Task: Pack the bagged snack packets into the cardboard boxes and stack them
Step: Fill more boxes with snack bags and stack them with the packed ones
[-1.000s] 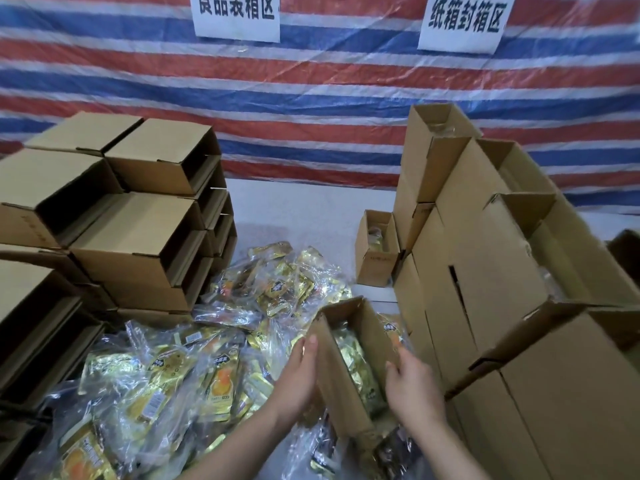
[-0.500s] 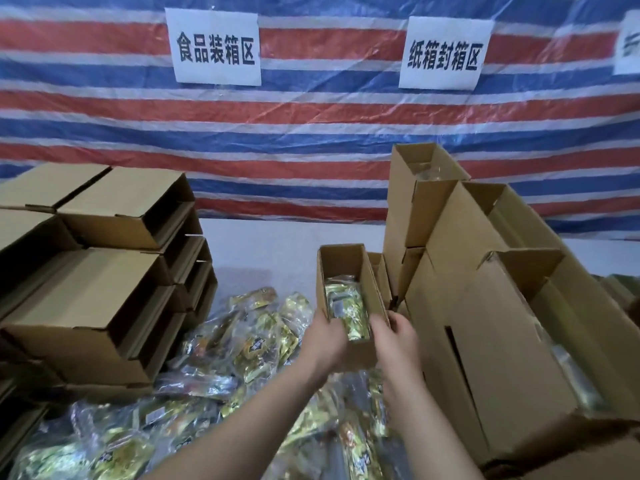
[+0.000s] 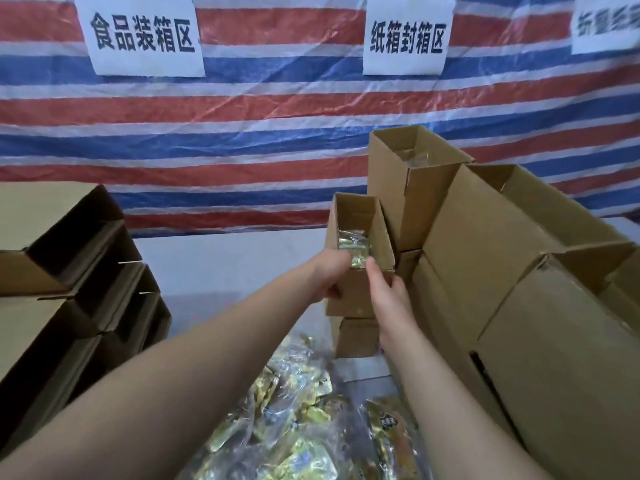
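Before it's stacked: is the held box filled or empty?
Filled: gold packets show inside the open-topped box gripped by both hands.

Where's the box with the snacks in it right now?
Head view, centre right: the filled box is held by both hands, left hand and right hand, above a smaller box, beside the stack.

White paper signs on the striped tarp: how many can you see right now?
3. One white paper sign hangs upper left, a second upper centre-right, and a third is cut off by the right frame edge; more may hang beyond it.
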A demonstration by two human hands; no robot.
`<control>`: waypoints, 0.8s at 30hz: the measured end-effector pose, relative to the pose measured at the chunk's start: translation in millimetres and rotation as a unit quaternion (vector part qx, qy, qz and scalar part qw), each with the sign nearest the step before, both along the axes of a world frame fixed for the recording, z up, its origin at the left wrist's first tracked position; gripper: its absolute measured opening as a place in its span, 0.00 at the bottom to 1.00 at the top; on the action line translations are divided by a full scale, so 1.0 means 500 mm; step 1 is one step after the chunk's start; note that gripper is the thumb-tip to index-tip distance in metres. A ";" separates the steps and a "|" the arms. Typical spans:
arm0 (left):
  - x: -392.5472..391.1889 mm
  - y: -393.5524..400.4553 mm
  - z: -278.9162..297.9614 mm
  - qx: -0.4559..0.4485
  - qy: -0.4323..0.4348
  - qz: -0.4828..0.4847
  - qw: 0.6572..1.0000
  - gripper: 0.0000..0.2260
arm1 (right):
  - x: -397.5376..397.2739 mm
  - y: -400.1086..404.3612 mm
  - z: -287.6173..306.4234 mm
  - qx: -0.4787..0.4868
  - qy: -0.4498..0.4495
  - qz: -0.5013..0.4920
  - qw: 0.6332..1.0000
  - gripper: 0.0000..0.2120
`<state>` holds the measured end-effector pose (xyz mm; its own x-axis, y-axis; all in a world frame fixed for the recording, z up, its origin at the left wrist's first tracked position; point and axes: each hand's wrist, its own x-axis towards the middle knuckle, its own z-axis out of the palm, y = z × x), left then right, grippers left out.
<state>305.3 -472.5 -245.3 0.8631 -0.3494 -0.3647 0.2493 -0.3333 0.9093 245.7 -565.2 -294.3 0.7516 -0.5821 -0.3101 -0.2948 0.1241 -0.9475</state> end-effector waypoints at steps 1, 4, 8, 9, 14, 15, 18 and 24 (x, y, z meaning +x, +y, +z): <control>0.010 -0.007 -0.002 0.002 0.002 -0.001 1.000 0.09 | 0.013 -0.008 -0.002 -0.001 -0.004 -0.001 1.000 0.36; 0.030 -0.021 -0.010 -0.005 0.017 -0.003 1.000 0.12 | 0.040 -0.026 -0.007 0.003 -0.008 -0.008 1.000 0.38; 0.038 -0.033 -0.017 -0.021 0.040 -0.008 0.999 0.12 | 0.045 -0.040 -0.017 0.016 -0.006 -0.019 1.000 0.41; 0.040 -0.036 -0.020 -0.022 0.043 -0.008 0.999 0.12 | 0.045 -0.040 -0.020 0.022 -0.005 -0.024 0.999 0.43; 0.039 -0.054 -0.031 -0.021 0.056 -0.001 0.998 0.15 | 0.049 -0.043 -0.034 0.047 -0.004 -0.050 0.998 0.43; 0.038 -0.055 -0.033 -0.022 0.061 0.000 0.998 0.16 | 0.050 -0.044 -0.039 0.048 -0.006 -0.054 0.997 0.42; 0.035 -0.058 -0.044 -0.026 0.071 0.002 0.997 0.17 | 0.050 -0.042 -0.048 0.045 -0.004 -0.059 0.997 0.40; 0.037 -0.056 -0.041 -0.016 0.089 -0.002 0.996 0.16 | 0.055 -0.032 -0.047 0.036 -0.006 -0.080 0.996 0.38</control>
<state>323.7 -500.6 -265.8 0.7843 -0.3665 -0.5006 0.4065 -0.3060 0.8609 273.0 -581.4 -317.8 0.6551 -0.6707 -0.3478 -0.2551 0.2370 -0.9374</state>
